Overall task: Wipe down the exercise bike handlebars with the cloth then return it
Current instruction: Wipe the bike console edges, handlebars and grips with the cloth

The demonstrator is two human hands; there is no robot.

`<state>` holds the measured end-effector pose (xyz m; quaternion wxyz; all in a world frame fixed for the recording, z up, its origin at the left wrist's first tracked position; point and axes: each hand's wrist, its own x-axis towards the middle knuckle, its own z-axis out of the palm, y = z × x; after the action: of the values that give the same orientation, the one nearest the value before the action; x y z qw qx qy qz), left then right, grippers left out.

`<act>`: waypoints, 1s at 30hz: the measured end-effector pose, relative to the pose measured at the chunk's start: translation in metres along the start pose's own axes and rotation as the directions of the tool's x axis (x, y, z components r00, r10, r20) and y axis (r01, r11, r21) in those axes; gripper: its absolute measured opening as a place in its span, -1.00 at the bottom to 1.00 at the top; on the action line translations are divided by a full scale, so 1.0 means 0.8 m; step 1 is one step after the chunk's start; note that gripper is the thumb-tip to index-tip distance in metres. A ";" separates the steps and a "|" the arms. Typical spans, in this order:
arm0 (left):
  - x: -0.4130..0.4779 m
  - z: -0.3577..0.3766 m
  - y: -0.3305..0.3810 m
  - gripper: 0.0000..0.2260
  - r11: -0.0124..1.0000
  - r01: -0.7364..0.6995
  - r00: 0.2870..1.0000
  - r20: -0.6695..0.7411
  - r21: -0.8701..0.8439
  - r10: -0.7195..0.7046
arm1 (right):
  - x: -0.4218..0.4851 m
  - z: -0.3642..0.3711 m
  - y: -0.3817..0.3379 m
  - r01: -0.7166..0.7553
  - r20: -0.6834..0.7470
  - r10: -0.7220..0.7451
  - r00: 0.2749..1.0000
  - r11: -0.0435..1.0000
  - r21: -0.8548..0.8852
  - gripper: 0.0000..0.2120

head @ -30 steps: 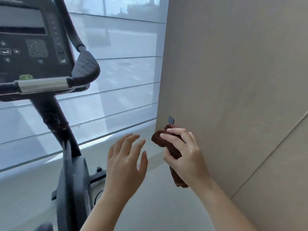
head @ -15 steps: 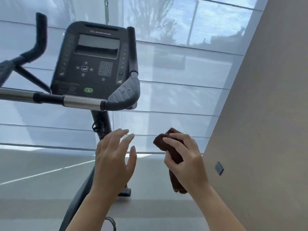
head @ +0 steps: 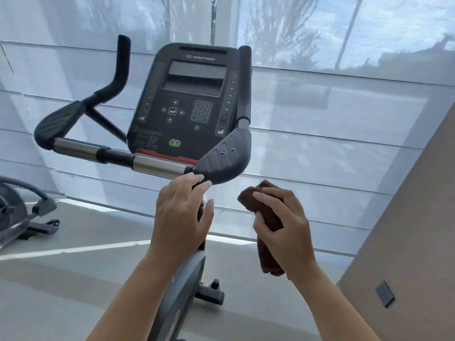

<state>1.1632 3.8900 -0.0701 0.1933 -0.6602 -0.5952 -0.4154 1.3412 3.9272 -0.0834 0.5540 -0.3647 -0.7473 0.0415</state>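
Brown cloth [head: 267, 225], rolled or bunched into a thick wad, sits low and right of centre in the frame, gripped in the right hand [head: 285, 232]; its fingers [head: 264, 198] curl over the upper end and pinch the fabric against the thumb, while the lower end hangs out below the palm. The left hand [head: 182, 217] is at centre, empty, fingers [head: 194, 179] loosely spread and slightly bent; the fingertips appear to touch, or lie just under, the dark padded grip [head: 225, 159] at the right end of the exercise bike handlebars [head: 157, 166], though contact cannot be confirmed. The cloth is near that grip but apart from it, touching no part of the bars; the chrome sections, the padded end at the left of the frame and the two upright horns beside the console [head: 189, 99] look untouched by it. By my reading the task is at its very beginning: the cloth is in hand and the bike is within reach; all wiping is left to do, as is returning the cloth, and where it belongs is not visible.
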 end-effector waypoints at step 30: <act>0.096 0.060 -0.119 -0.55 0.950 -0.187 0.964 0.141 -0.249 0.227 | 0.159 0.076 0.020 -0.025 0.270 0.114 0.956 0.949 -0.313 -0.66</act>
<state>1.0843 3.9946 -0.0610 0.1063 -0.7698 -0.4835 -0.4028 1.2815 4.0348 -0.0124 0.3755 -0.4628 -0.8030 -0.0033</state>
